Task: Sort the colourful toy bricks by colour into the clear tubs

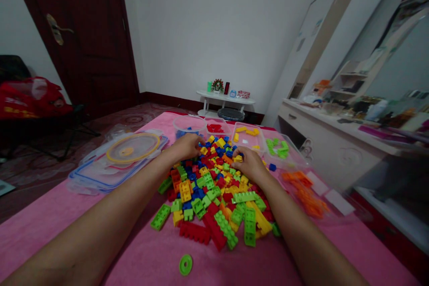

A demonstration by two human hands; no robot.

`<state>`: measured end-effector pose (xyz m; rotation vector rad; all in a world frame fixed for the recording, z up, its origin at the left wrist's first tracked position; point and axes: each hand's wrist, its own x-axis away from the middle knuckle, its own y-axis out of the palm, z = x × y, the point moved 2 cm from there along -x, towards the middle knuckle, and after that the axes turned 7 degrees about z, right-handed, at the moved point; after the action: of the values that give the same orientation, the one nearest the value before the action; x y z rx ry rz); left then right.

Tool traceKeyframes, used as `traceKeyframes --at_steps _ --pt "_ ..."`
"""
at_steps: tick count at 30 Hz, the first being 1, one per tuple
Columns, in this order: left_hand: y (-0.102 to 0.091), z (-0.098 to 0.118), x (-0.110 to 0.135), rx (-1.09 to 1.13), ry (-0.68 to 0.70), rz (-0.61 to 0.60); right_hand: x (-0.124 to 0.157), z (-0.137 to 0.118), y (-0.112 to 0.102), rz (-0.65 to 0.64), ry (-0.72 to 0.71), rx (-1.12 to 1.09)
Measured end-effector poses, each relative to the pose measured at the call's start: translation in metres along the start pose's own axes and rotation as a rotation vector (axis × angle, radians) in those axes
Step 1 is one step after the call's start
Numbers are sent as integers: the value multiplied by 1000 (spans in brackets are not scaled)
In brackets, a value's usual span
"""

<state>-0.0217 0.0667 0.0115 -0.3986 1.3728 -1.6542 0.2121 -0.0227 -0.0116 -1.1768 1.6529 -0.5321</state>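
Observation:
A large heap of toy building bricks [209, 181] in red, yellow, green, blue and orange covers the middle of the pink cloth. At its far left edge is my left hand [190, 145], fingers curled down and drawn together beside the round tub of blue bricks [189, 124]; whatever lies in its fingertips is hidden. On the heap's right side, my right hand [250, 162] has thumb and fingers closed around a small yellow brick [237, 158]. Closest to me lies a green ring-shaped piece [185, 265], apart from the heap.
Behind the heap stand clear boxes with red pieces [215, 128], yellow pieces [247, 131] and green pieces [277, 148]. A box of orange pieces [308, 194] is at right. Stacked lids [117, 158] lie at left. A cluttered dresser [335, 143] stands beyond the cloth's right edge.

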Motion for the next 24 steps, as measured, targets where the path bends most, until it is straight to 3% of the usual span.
traceKeyframes --at_steps 2,5,8,11,15,21,24 --pt "-1 1 0 23 -19 30 0 0 0 7 -2 -8" --pt "-5 6 -1 83 -13 165 1 1 -1 7 9 -18" --pt "-6 14 -3 317 -10 277 1 0 0 -15 6 -46" --pt "-1 26 -3 702 -61 225 1 -2 1 -23 15 -127" --pt "7 40 1 1076 -177 110 2 -8 0 -21 199 -401" --pt "9 48 7 1259 -242 62 4 -25 -2 -71 584 -1014" --pt "9 54 9 1358 -263 30 6 -35 -3 -118 639 -1234"
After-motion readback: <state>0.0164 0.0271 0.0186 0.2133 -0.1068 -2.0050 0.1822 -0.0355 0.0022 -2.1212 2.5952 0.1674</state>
